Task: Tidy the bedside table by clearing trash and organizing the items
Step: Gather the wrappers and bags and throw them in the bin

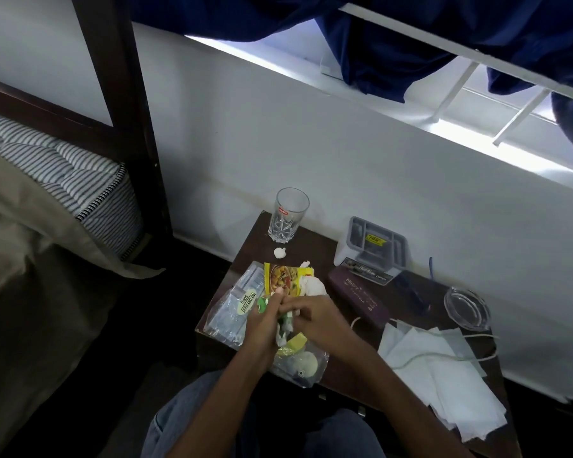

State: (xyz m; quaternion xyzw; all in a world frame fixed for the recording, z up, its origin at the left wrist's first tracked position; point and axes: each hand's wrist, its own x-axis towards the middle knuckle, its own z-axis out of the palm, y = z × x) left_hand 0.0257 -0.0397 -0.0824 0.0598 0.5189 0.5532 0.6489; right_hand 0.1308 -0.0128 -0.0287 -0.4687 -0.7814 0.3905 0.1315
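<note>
Over the front left of the dark bedside table [315, 251], my left hand [262, 325] grips a crumpled green and white wrapper [283, 325]. My right hand [315, 320] pinches the same wrapper from the right. Behind my hands lie a yellow food packet [283, 277] and a crumpled white tissue [313, 285]. A clear "mix dry fruit" bag [232, 309] lies to the left. Below my hands a clear plastic bag [303, 365] holds a pale round thing. A small paper ball [280, 252] sits near an upright drinking glass [286, 214].
At the back stands a grey organizer [372, 247], a maroon case [358, 300] lies in front of it, and a glass ashtray [465, 309] sits to the right. White tissues [444, 375] and a cable [457, 357] cover the right side. A bed [47, 200] is at left.
</note>
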